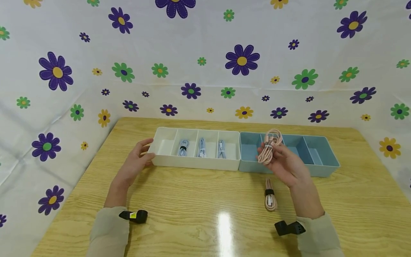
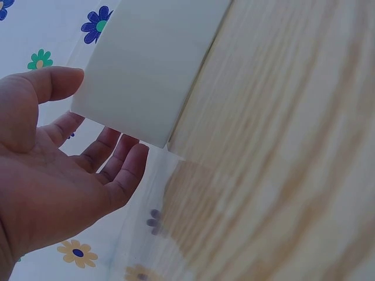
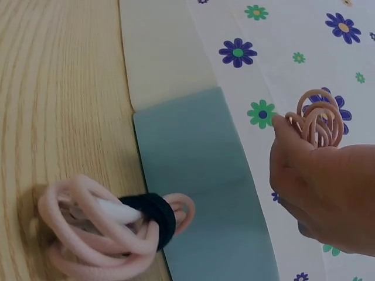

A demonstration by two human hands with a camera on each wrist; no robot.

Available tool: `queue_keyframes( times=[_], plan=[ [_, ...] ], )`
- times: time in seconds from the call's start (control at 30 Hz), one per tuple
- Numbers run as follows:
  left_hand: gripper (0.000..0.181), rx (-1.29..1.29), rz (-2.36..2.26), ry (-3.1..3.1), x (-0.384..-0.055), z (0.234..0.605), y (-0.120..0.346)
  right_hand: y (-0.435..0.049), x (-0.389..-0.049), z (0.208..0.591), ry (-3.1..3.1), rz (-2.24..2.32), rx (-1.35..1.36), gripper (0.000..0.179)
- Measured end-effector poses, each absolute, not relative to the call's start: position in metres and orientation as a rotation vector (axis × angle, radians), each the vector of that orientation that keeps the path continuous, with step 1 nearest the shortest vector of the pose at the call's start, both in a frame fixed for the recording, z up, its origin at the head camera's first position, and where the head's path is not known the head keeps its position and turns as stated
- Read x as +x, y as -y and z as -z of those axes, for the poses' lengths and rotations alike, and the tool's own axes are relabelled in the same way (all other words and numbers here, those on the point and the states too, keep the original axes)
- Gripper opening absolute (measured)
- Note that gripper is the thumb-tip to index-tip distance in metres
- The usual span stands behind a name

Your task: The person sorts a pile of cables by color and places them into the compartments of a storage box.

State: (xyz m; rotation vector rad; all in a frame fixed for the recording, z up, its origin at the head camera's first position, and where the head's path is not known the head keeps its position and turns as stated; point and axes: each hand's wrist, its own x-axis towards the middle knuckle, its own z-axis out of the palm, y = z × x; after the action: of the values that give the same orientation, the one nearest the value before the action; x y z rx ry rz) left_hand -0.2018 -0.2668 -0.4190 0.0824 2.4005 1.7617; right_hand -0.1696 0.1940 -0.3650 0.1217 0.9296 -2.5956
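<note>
My right hand (image 1: 288,166) holds a coiled pink cable (image 1: 269,148) between thumb and fingers, above the blue divided box (image 1: 289,170). The coil shows in the right wrist view too, where the back of the hand hides part of it. Below this hand, a second pink cable (image 1: 270,200), bundled with a black strap, lies on the table. At the left end of the white divided box (image 1: 196,162), my left hand (image 1: 136,160) touches the end wall with loosely bent fingers. Three pale blue cables, the left one (image 1: 183,147) black-strapped, lie in separate compartments of the white box.
Both boxes stand end to end along the back of the wooden table (image 1: 179,203). A flower-printed white cloth (image 1: 205,75) hangs behind them and at the sides. Each wrist carries a small black camera, the left one (image 1: 138,216) and the right one (image 1: 284,228).
</note>
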Motion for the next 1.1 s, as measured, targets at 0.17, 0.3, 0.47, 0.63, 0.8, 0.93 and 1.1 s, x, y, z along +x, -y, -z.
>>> queue_keyframes(
  times=[0.17, 0.3, 0.47, 0.63, 0.8, 0.93, 1.1],
  plan=[
    [0.061, 0.081, -1.752, -2.408, -0.202, 0.418, 0.268, -0.197, -0.170, 0.365, -0.981, 2.587, 0.016, 0.067],
    [0.061, 0.069, -1.758, -2.405, -0.201, 0.417, 0.269, -0.195, -0.170, 0.366, -1.006, 2.592, 0.003, 0.067],
    [0.061, 0.061, -1.761, -2.404, -0.200, 0.418, 0.270, -0.194, -0.171, 0.366, -1.039, 2.572, -0.013, 0.061],
    [0.061, 0.062, -1.763, -2.407, -0.200, 0.418, 0.270, -0.197, -0.176, 0.365, -1.178, 2.488, -0.068, 0.039],
    [0.060, 0.064, -1.763, -2.410, -0.201, 0.417, 0.269, -0.196, -0.185, 0.361, -1.306, 2.389, -0.060, 0.030],
    [0.062, 0.084, -1.760, -2.397, -0.201, 0.417, 0.268, -0.196, -0.192, 0.362, -1.375, 2.339, -0.035, 0.035],
    [0.062, 0.083, -1.757, -2.396, -0.203, 0.418, 0.267, -0.198, -0.200, 0.363, -1.463, 2.275, -0.030, 0.044]
  ],
)
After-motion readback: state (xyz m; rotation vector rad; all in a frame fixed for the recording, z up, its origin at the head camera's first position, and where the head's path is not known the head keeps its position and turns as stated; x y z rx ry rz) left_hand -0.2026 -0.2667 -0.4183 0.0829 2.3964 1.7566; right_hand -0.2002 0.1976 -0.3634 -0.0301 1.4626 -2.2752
